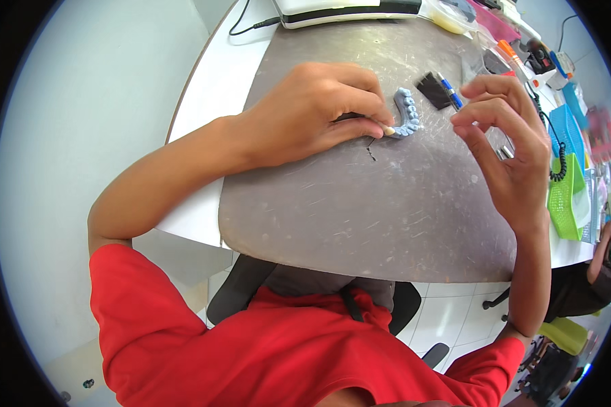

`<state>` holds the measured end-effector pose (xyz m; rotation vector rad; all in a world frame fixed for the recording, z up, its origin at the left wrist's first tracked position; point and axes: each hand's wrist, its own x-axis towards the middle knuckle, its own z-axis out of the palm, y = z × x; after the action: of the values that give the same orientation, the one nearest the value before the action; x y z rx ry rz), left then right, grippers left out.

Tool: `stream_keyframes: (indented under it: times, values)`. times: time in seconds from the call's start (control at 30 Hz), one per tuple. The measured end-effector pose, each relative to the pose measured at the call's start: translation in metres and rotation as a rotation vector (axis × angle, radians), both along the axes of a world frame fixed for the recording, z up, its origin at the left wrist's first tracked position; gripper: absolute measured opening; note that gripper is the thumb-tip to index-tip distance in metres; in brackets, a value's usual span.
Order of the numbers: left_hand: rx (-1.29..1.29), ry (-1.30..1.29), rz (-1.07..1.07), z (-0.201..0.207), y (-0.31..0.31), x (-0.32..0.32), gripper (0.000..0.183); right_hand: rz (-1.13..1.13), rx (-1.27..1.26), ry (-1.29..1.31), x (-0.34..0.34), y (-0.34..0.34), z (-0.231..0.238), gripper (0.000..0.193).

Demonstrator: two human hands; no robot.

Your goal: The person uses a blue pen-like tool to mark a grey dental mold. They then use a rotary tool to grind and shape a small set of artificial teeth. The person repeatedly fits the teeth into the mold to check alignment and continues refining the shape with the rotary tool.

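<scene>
White desk [190,220], grey mat [360,217] on it, left hand [312,112] and right hand [506,136] above, dental model [412,121] between them

White device [349,13] at the far edge, any writing on it too small to read; green basket [567,200] beyond the right hand, which is raised and half curled, its grip impossible to tell; dental model, blue-grey, lies on the mat; black square [433,90] and blue pen [450,93] nearby; left thumb and fingers pinch a cream tooth [389,130] at the dental model's near end

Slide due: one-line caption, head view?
Left hand at one end of a blue-grey, arch-shaped dental model on a grey work surface; right hand curled, apart from the model.
</scene>
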<state>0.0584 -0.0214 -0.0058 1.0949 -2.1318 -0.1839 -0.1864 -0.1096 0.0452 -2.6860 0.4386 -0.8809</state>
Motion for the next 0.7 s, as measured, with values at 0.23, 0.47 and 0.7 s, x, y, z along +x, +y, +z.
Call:
stream_keyframes:
  times: [0.23,0.47,0.7]
  values:
    - [-0.034,-0.017,0.004,-0.003,-0.001,0.000,0.014,0.006,-0.022,0.035,0.012,-0.014,-0.015,0.010]
    - [-0.036,-0.032,0.012,-0.003,0.002,0.000,0.014,-0.016,0.043,0.181,0.045,-0.025,-0.011,0.019]
    - [-0.080,-0.049,0.009,-0.004,-0.002,0.002,0.014,-0.014,0.204,0.187,0.056,-0.025,-0.008,0.018]
